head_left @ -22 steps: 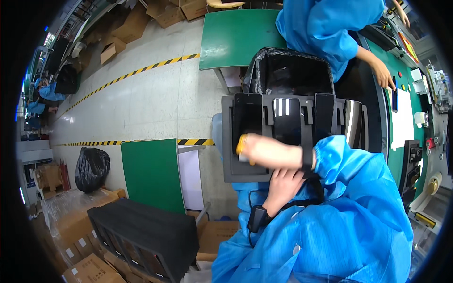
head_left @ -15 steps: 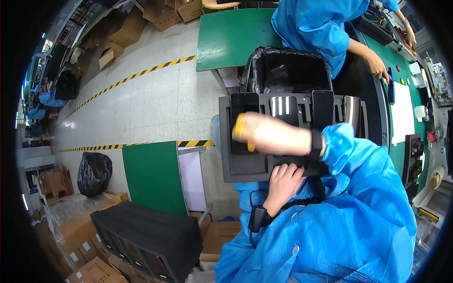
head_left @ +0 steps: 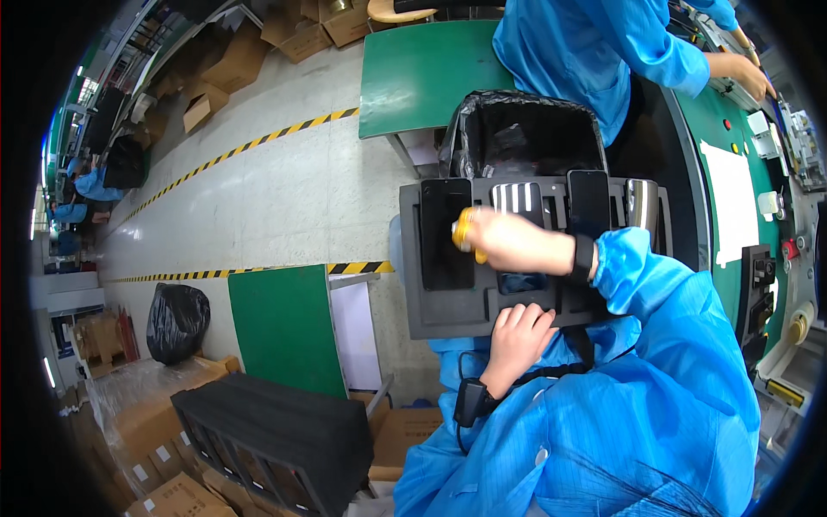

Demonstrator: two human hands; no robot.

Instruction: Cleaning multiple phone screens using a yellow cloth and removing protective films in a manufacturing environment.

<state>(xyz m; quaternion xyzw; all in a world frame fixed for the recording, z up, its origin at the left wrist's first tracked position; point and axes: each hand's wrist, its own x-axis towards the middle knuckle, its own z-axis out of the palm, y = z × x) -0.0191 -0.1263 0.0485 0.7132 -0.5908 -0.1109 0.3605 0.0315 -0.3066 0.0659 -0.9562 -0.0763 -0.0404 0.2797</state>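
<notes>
A dark grey slotted tray (head_left: 413, 314) lies in front of my body with several phones in it. My right hand (head_left: 512, 243), reaching in from the right, is closed on a small yellow object (head_left: 466, 231); its exact kind is unclear. That object is above the right side of the leftmost black phone (head_left: 446, 258); contact cannot be judged. Beneath my right hand, a shiny phone (head_left: 515, 198) is partly covered. Farther right are a black phone (head_left: 588, 196) and a silvery phone (head_left: 641, 205). My left hand (head_left: 521, 343) rests on the tray's near edge, fingers extended.
A bin lined with a black bag (head_left: 457, 142) stands just beyond the tray. A green table (head_left: 422, 77) is behind it; another green surface (head_left: 284, 327) is at left. Black stacked trays (head_left: 276, 422) sit lower left. A co-worker's sleeve (head_left: 594, 52) reaches over the right bench (head_left: 698, 121).
My right hand has moved a little to the right with the yellow object, uncovering more of the leftmost phone. My left hand stays on the tray. The co-worker's arm has shifted right.
</notes>
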